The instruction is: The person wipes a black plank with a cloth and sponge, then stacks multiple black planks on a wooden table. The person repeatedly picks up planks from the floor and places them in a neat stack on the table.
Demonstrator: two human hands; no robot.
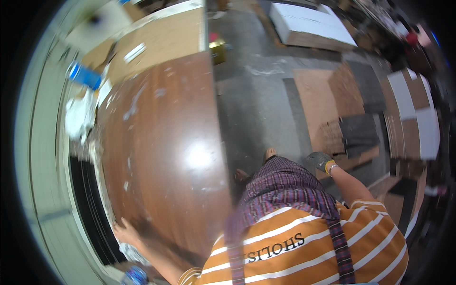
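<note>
My left hand [126,233], bare, reaches across the brown wood-grain tabletop [161,118] to its left edge. Its fingers are apart, and I see nothing held in them. Close by it lies a crumpled clear plastic wrap [133,254], with a blue-tinted clear bottle [135,275] just nearer to me. My right hand [319,162] wears a dark grey work glove with a yellow cuff. It hangs at my right side, away from the table, fingers loosely bent and nothing visible in them.
A cardboard sheet [161,38] covers the table's far end, with a small white object [135,52] on it. A blue roll [84,76] and white plastic bag [80,116] lie left. Cardboard pieces [320,99], a white-topped stack [313,23] and stacked boards [413,118] occupy the right floor.
</note>
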